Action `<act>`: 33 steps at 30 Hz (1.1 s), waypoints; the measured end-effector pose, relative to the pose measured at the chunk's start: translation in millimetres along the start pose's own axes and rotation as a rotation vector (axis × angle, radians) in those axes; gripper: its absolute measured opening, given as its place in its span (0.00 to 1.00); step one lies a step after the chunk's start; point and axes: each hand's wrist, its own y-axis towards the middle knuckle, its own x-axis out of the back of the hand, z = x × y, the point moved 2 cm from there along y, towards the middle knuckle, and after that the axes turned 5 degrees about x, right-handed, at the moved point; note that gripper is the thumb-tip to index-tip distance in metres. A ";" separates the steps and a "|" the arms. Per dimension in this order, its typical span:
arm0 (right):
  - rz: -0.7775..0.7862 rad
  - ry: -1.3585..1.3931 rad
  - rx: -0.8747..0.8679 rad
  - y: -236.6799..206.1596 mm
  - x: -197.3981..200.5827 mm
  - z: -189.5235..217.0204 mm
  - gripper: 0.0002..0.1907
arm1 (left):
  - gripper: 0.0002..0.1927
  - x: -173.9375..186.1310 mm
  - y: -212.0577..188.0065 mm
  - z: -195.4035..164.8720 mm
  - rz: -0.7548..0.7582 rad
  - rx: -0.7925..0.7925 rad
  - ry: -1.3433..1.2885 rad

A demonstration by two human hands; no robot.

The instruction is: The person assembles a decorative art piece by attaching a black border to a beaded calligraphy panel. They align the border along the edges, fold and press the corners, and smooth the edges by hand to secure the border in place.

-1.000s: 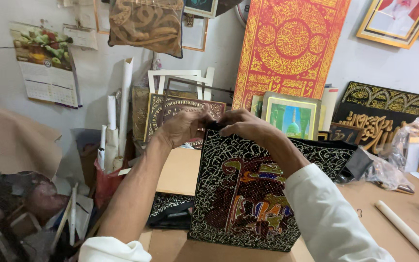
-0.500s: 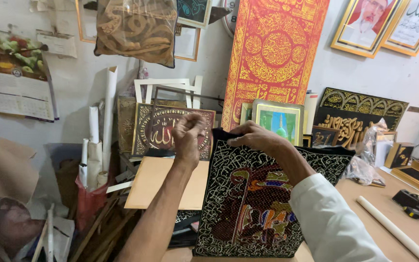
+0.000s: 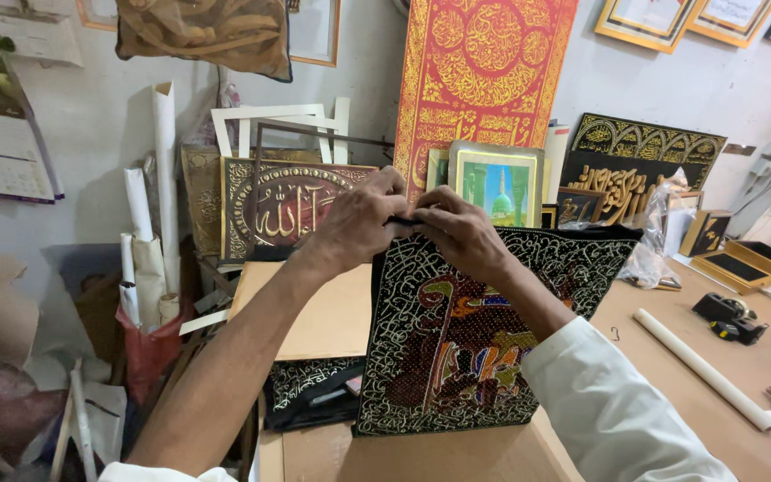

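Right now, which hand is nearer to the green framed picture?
Right. The right hand grips the embroidered panel's top edge just below the green framed picture; the left hand sits farther left.

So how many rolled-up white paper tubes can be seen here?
4: three paper rolls stand at the left wall, tall, middle, short; one roll lies on the table at right. Others may be hidden.

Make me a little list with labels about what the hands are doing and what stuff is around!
Left hand: left hand grips the top edge of the black embroidered cloth.
Right hand: right hand pinches the same edge, beside the left.
Cloth: upright on the wooden table, colourful stitching in the middle.
On the table: a white paper roll to the right.
Behind: a red and gold panel and a green framed picture lean on the wall.
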 end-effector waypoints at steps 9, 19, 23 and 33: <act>-0.093 -0.371 0.227 -15.1 -21.0 -6.9 0.05 | 0.04 -7.9 -27.5 -9.7 -0.353 -0.578 0.485; -0.176 -0.414 0.193 -21.3 -21.4 -4.3 0.05 | 0.05 6.5 -4.3 -5.4 -0.231 -0.675 0.417; -0.128 -0.337 0.027 -22.4 -20.2 -8.4 0.05 | 0.04 5.9 4.3 -1.3 -0.147 -0.568 0.322; 0.082 0.005 -0.328 1.7 -10.1 -27.2 0.17 | 0.14 2.5 7.5 20.2 -0.025 0.136 -0.269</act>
